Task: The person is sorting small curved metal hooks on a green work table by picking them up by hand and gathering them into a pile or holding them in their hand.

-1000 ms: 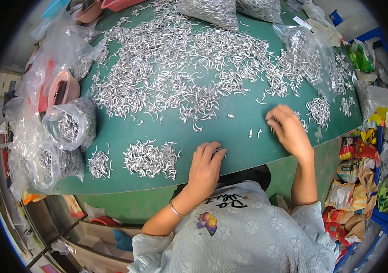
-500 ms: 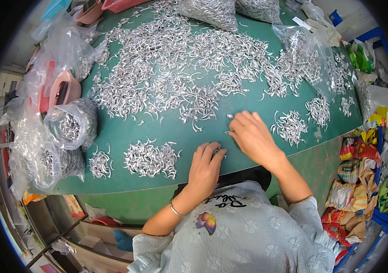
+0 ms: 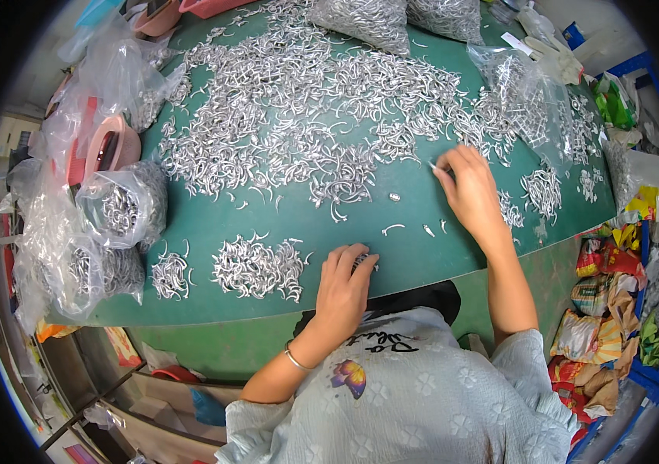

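My left hand (image 3: 345, 282) rests at the table's near edge, its fingers curled over a few silver metal pieces (image 3: 366, 263) that are mostly hidden under them. Farther right, my right hand (image 3: 464, 185) is closed in a pinch, with a small silver metal piece (image 3: 432, 164) poking out at the fingertips. Between the hands lie a curved silver piece (image 3: 393, 228), two shorter pieces (image 3: 428, 230) and a rounded one (image 3: 394, 197). Beyond them spreads a large heap of curved silver pieces (image 3: 291, 100). A smaller pile (image 3: 258, 267) sits left of my left hand.
The green table (image 3: 283, 220) also bears small piles at its right (image 3: 542, 192) and near left (image 3: 171, 274). Filled clear bags (image 3: 122, 209) line the left side beside a pink basket (image 3: 117, 147). More bags (image 3: 364, 23) stand at the back. A blue rack (image 3: 654, 379) with packets is at right.
My right hand has moved right and away from me, uncovering several loose pieces on the table and partly covering the right-hand pile. My left hand has barely shifted.
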Available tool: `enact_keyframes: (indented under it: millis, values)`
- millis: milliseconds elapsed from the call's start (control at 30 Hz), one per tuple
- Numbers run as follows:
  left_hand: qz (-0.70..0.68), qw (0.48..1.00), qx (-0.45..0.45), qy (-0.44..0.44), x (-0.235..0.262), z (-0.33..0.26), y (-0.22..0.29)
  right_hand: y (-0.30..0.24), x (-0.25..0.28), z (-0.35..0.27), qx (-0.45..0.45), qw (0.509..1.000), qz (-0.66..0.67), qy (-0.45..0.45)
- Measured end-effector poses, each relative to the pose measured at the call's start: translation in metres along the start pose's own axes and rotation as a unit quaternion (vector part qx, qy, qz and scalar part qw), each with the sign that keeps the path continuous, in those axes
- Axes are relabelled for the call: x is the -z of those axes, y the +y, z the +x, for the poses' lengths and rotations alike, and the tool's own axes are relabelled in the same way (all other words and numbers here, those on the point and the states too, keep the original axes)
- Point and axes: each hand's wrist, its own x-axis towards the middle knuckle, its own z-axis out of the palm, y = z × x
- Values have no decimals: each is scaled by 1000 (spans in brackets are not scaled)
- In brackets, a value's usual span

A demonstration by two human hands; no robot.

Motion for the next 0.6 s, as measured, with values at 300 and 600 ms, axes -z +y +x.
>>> enact_keyframes:
  millis: [300,600]
  values:
    - [-3,1000,-7,-10,0,-2,-2,-38,-2,-42,53,992,87,-80]
    - [-6,1000,0,8,1,-1,0,-15,20,-50,-31,999,-15,8]
